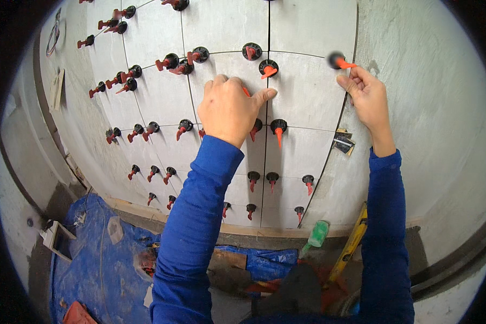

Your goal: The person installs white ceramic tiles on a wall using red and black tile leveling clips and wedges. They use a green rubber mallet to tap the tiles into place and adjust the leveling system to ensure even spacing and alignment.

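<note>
Pale grey wall tiles (302, 102) stand before me, their joints fitted with several black, round tile leveling clips with red or orange T-handles. My right hand (368, 94) pinches the orange handle of a leveling clip (342, 62) at the tiles' upper right edge. My left hand (229, 108) is curled near the middle of the tiles, thumb stretched to the right. An orange tip (246, 92) like those handles shows between its thumb and forefinger; the rest is hidden. Just above it sits another leveling clip (268, 69) in the vertical joint.
Bare grey wall (432, 119) lies right of the tiles, beside a small wall box opening (343, 142). Below lean a yellow spirit level (351, 243) and a green-headed tool (318, 233). A blue tarp (102, 264) covers the floor at left.
</note>
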